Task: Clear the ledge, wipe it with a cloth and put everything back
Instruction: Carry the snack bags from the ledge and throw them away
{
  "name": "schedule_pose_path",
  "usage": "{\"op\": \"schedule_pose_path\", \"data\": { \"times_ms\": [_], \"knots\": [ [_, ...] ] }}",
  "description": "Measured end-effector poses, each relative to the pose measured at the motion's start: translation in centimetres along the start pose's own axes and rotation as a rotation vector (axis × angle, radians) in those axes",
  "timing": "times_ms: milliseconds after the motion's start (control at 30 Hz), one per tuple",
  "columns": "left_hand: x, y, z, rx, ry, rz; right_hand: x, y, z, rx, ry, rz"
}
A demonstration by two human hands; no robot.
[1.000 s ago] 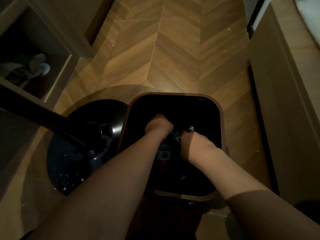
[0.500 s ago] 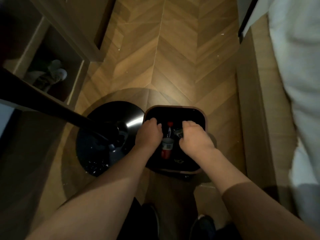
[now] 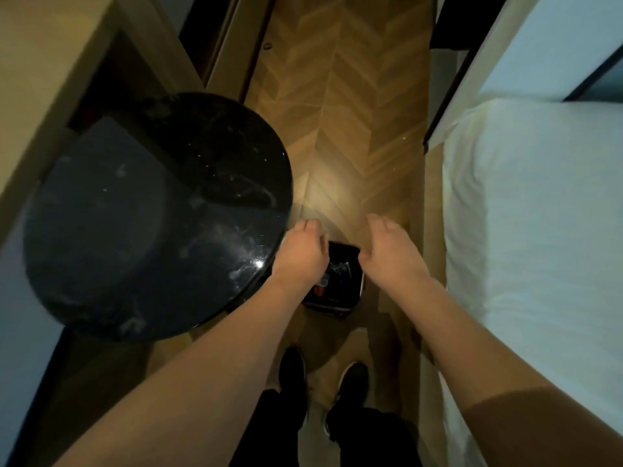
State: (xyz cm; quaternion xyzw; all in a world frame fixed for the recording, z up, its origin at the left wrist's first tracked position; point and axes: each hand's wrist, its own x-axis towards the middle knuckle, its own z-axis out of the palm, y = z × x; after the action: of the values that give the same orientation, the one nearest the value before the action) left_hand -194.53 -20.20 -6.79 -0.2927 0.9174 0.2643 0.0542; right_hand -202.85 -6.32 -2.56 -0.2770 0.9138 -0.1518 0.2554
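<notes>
Herringbone floor [image 3: 354, 106] runs between a white bed [image 3: 532, 230] and a round black table [image 3: 151, 214]. Your left hand [image 3: 300, 254] and right hand [image 3: 391, 254] hang over a dark bin [image 3: 340, 291] on the floor, fingers loosely curled, gripping nothing I can see. Inside lie a few items, too dim to name. No ledge or cloth shows, so I judge the wiping and putting back still lie ahead.

Both hands are now out of the bin [image 3: 340, 306] and above it, empty: the left hand [image 3: 301, 252] at its 10 o'clock, the right hand [image 3: 391, 252] at 2 o'clock. A second ago they reached inside among its contents.
</notes>
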Motion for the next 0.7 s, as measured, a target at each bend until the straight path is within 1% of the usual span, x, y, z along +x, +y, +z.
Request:
{"op": "schedule_pose_path", "data": {
  "times_ms": [100,233,400,700],
  "knots": [
    [-3.1,0.9,-5.9,0.036,0.064,-0.013,-2.6,-3.3,-4.1,-0.002,-0.004,-0.069],
    [-5.7,-1.0,-11.2,0.044,0.206,-0.087,-4.1,-8.0,-5.7,-0.011,0.005,-0.171],
    [-8.7,-5.8,-14.8,0.03,0.313,-0.199,-4.7,-14.0,-3.9,-0.037,-0.048,-0.25],
    [-16.5,-18.4,-20.9,-0.043,0.497,-0.509,-6.2,-27.4,0.9,-0.133,-0.113,-0.479]
  ]
}}
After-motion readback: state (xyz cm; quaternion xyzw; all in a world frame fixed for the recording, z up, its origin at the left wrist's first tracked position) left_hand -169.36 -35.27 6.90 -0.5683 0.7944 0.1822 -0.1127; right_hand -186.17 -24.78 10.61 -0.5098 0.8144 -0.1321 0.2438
